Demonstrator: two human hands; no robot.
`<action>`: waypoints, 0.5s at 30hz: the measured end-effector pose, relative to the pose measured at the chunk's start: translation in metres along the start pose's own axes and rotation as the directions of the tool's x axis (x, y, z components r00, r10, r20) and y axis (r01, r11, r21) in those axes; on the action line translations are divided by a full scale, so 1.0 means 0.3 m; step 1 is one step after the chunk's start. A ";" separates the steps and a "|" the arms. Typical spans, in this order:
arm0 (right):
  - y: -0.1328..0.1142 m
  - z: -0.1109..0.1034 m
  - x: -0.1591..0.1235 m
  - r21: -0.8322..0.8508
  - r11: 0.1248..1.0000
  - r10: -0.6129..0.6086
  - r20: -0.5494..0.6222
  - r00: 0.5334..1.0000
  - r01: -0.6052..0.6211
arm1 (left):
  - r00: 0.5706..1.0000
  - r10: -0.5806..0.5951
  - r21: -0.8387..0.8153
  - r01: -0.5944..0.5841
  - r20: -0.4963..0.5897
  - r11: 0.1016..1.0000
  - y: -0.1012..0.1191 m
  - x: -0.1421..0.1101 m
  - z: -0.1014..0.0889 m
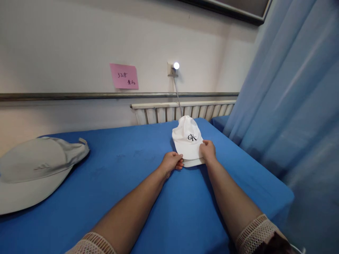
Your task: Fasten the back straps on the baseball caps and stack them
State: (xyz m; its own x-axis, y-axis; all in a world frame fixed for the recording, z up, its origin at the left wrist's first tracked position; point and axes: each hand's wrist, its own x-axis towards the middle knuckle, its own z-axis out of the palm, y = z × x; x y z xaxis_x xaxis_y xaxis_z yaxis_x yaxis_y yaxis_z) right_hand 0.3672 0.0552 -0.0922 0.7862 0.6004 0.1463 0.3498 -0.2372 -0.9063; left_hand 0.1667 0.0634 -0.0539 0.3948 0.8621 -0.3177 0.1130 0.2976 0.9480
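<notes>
White baseball cap (pixel 186 150), one: toward the far edge of the blue-covered table (pixel 127 183), crown away, visor toward the wearer. Clock positions taken from this cap.

Left hand (pixel 171 163), 7 to 8 o'clock: thumb and fingers pinching the visor's near corner. Right hand (pixel 208 151), 4 o'clock: pinching the visor's opposite side; the undermost fingers cannot be made out.

Risks, as judged: uneven pull between the hands could skew or crease the visor; a tight pinch could bend its edge; a push toward 12 could slump the soft crown or send the cap toward the far edge.

Materials: crown, matte white cloth, rounded and wrinkled, black monogram; visor, smooth, curved, a second pale edge beneath, whether part of it unclear. Cover, blue, faintly creased.

Also present: grey baseball cap (pixel 34 162), 9 o'clock, low-domed, strap loop; pink paper note (pixel 124 76), 10 o'clock; ribbed radiator (pixel 182 109), 12 o'clock; pleated blue curtain (pixel 280 98), 2 to 3 o'clock.
</notes>
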 end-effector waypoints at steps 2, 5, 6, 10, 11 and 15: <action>-0.006 0.000 -0.002 -0.013 1.000 -0.019 0.008 1.000 0.019 | 1.000 -0.014 0.008 0.014 -0.001 1.000 0.002 -0.001 -0.003; -0.010 0.001 -0.004 -0.029 0.998 -0.048 0.017 0.999 0.049 | 1.000 -0.019 0.013 0.019 -0.004 1.000 0.005 -0.002 -0.007; -0.008 0.002 -0.004 -0.037 0.998 -0.045 0.021 0.999 0.046 | 1.000 -0.021 0.016 0.021 -0.005 1.000 0.006 -0.002 -0.007; 0.011 0.011 -0.002 -0.072 0.997 -0.006 0.048 0.999 0.010 | 0.999 -0.041 0.042 0.040 0.015 0.998 0.009 -0.003 -0.010; 0.016 0.013 0.000 -0.079 0.997 -0.002 0.055 0.999 0.007 | 0.998 -0.048 0.050 0.047 0.027 0.998 0.011 -0.003 -0.012; 0.023 0.008 0.009 -0.103 0.995 -0.011 0.057 0.998 0.017 | 0.996 -0.055 0.068 0.050 0.065 0.996 0.017 -0.006 -0.018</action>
State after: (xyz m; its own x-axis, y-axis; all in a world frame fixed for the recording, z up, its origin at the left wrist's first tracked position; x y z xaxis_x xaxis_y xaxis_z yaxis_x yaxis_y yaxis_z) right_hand 0.3705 0.0571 -0.0990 0.7519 0.6457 0.1333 0.4135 -0.3043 -0.8582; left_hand 0.1615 0.0656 -0.0486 0.4463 0.8161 -0.3672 0.1943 0.3122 0.9299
